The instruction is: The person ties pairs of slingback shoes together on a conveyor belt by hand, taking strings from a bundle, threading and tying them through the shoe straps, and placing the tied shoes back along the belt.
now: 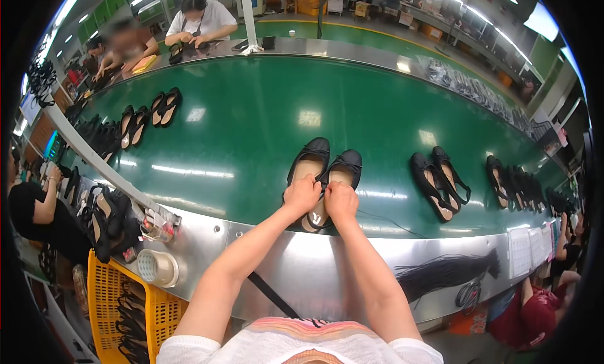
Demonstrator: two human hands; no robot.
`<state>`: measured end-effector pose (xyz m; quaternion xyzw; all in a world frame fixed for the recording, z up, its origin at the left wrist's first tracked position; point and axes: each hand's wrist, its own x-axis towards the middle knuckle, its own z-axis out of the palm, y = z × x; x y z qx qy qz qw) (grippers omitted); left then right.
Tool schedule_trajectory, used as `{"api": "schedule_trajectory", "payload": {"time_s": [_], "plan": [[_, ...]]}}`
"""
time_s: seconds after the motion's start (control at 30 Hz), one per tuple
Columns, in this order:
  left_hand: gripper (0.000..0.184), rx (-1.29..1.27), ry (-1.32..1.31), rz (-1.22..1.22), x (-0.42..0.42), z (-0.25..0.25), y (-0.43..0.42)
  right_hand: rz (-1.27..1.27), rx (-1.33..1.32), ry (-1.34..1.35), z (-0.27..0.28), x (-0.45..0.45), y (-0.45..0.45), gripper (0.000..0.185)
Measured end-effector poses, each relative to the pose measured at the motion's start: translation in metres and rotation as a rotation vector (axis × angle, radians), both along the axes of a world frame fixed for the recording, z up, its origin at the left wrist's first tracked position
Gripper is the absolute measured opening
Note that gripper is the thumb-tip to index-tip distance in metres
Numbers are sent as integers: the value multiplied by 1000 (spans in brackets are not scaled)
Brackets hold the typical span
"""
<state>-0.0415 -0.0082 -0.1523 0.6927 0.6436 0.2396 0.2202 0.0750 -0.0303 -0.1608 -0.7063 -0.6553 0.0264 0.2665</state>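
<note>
And we're adjusting these black shoes (314, 148), seemingly: left hand (302, 195), right hand (341, 202), fingers (333, 189) pinched closed on them; next needs steady control.

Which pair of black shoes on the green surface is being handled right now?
The centre pair, with the left hand and right hand on it; the pairs further left and the next pair rightward lie apart from both hands.

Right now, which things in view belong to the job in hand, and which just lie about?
Job in hand:
pair of black shoes with beige insoles, touched by left hand and right hand
smooth green work surface beneath

Apparently just lying about:
round cream tape roll
yellow plastic basket
</note>
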Motion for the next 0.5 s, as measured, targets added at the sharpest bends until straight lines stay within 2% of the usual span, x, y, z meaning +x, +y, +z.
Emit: {"api": "schedule_trajectory", "payload": {"time_s": [0.5], "plan": [[26, -22, -79, -32, -1, -1, -1, -109, -48, 38, 2, -4, 2, 13]]}}
